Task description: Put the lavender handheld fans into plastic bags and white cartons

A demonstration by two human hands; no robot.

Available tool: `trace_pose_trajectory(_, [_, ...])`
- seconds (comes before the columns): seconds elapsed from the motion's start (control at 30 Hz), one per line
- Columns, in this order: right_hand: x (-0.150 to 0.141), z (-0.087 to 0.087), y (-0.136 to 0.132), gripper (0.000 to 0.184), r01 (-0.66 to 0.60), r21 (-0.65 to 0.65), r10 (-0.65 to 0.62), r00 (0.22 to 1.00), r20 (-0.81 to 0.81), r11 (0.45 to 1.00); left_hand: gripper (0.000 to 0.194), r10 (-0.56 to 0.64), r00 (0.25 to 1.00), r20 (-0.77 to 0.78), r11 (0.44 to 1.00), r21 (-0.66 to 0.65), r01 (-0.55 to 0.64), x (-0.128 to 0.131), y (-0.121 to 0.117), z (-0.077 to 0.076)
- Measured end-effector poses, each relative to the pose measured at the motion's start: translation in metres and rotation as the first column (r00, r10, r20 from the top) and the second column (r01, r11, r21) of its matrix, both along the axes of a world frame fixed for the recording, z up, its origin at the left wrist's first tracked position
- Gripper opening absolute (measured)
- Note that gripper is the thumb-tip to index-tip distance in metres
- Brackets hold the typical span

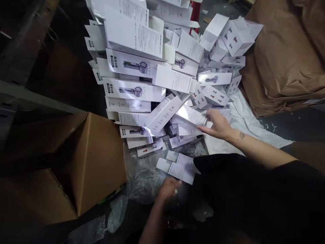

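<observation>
Possibly unstable — tugging could topple the loose pile (134,90).
Right hand (216,125) grips the end of a white box (191,115) near the white sheet (245,118)'s left edge; left hand (169,189) blurred — grip cannot be told.

White box (191,115) at right hand (215,126): faint grey print. Box pile (134,89) beyond both hands: white, shows violet-grey device pictures, black labels. Carton (101,162) left of left hand (169,189): plain brown. Sheet (245,117) beside right hand: white. Wrapping (286,61) beyond: brown.
</observation>
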State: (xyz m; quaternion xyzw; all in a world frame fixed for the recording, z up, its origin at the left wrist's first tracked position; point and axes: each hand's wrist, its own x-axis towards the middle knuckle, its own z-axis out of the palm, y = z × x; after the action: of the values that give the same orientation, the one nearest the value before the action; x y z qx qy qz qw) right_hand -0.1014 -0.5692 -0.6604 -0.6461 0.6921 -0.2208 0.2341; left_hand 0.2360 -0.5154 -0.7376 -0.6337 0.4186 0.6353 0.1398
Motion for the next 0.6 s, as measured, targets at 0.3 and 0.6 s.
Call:
trace_pose_trajectory(0.3, [-0.029, 0.036, -0.002, 0.082, -0.046, 0.324, 0.155, 0.935, -0.318, 0.945, 0.090, -0.265, 0.813, 0.519, 0.062, -0.832, 0.551, -0.116, -0.184, 0.090])
trace_pose_trajectory(0.6, [0.045, 0.020, 0.035, 0.057, -0.907, 0.108, 0.913, 0.407, -0.026, 0.407, 0.084, 0.449, 0.881, -0.149, 0.577, -0.704, -0.414, -0.012, -0.012, 0.090])
